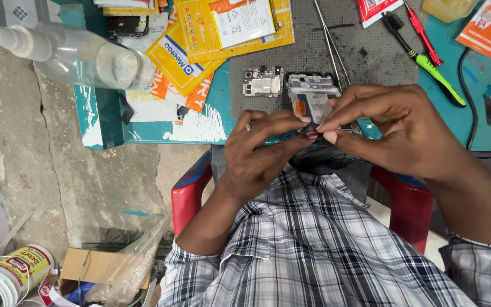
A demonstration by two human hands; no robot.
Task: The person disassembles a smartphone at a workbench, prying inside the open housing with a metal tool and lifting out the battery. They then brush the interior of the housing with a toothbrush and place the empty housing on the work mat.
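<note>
Left hand and right hand both pinch the opened phone; clear bottle nearby.

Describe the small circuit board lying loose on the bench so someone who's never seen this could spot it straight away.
Start at the grey mat on the teal workbench. Near the mat's lower left corner, just left of the opened phone that the left hand and right hand are working on, lies the circuit board. It is the only loose silvery metal-shielded piece there, untouched by either hand.
</note>
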